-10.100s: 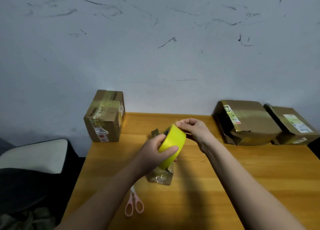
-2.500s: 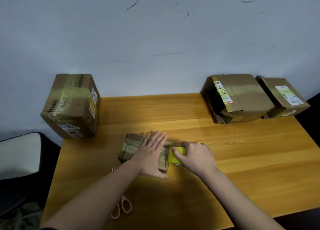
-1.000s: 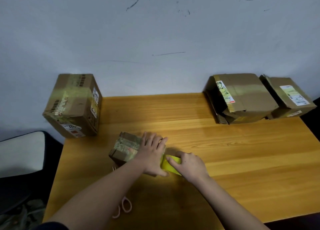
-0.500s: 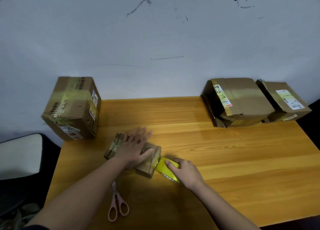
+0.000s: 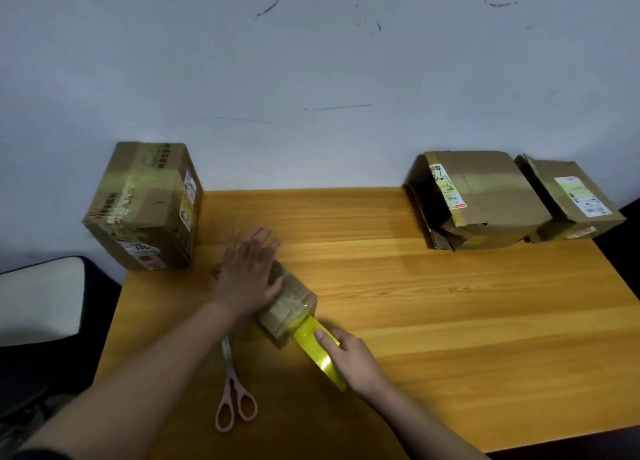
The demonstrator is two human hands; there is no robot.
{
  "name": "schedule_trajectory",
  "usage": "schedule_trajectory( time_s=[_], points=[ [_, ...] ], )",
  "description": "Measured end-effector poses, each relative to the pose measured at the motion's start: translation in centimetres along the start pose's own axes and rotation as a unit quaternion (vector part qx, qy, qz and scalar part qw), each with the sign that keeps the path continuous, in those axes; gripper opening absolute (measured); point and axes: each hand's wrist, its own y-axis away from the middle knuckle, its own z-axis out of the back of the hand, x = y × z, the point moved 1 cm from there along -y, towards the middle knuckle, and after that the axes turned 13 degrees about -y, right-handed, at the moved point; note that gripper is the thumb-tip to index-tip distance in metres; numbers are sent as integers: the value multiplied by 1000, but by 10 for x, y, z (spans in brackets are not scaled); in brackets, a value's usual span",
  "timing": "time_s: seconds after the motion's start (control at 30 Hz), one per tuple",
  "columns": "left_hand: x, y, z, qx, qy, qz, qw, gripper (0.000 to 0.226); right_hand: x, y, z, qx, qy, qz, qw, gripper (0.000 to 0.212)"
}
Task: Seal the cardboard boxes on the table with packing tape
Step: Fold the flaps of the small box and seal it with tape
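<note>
Wooden table (image 5: 450, 321) fills the lower frame against a scuffed wall; small box (image 5: 291, 303) at centre-left, long axis running upper left to lower right. Left hand (image 5: 247, 276) presses flat on its top, fingers straight. Right hand (image 5: 353, 357) curls around yellow tape roll (image 5: 317, 347) touching the box's lower-right end; next pull likely continues along that axis, scissors (image 5: 233, 390) nearest below.

Four cardboard boxes: one small box (image 5: 287, 307) mid-counter, one tall box (image 5: 145, 206) at far left, two flat boxes (image 5: 481, 200) (image 5: 571, 200) at far right. One yellow tape roll (image 5: 317, 350), one pair of scissors (image 5: 233, 390). Two hands (image 5: 247, 276) (image 5: 351, 359).
</note>
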Motion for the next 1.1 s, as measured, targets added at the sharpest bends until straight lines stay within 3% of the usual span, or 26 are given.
schedule_trajectory(
  time_s=[0.1, 0.17, 0.23, 0.4, 0.47, 0.6, 0.7, 0.8, 1.1],
  points=[
    [-44, 32, 4, 53, 48, 96, 993, 74, 2, 2, -10, 16, -64, -9, 998, 39],
    [-58, 48, 1, 118, 54, 85, 988, 83, 9, 4, -14, 40, -118, -19, 992, 28],
    [-54, 52, -4, 127, 51, 61, 989, 85, 14, 7, -16, 66, -153, -32, 985, 11],
    [-36, 41, -7, 161, 46, 10, 986, 85, 12, 5, -28, 102, -236, -38, 966, 19],
    [-32, 41, -11, 133, 30, -8, 991, 93, 12, 7, -32, 97, -246, -29, 964, 20],
    [-31, 39, -5, 152, 41, -20, 987, 111, 10, 11, -42, 56, -242, -24, 968, 53],
    [-29, 38, -4, 152, 50, -24, 987, 110, 10, 15, -44, 55, -273, -38, 960, 30],
    [-28, 38, -6, 145, 64, -38, 987, 114, 12, 17, -45, 51, -283, -41, 957, 21],
    [-25, 37, -5, 160, 67, -50, 984, 117, 13, 15, -52, 13, -301, -64, 951, 37]
  ],
)
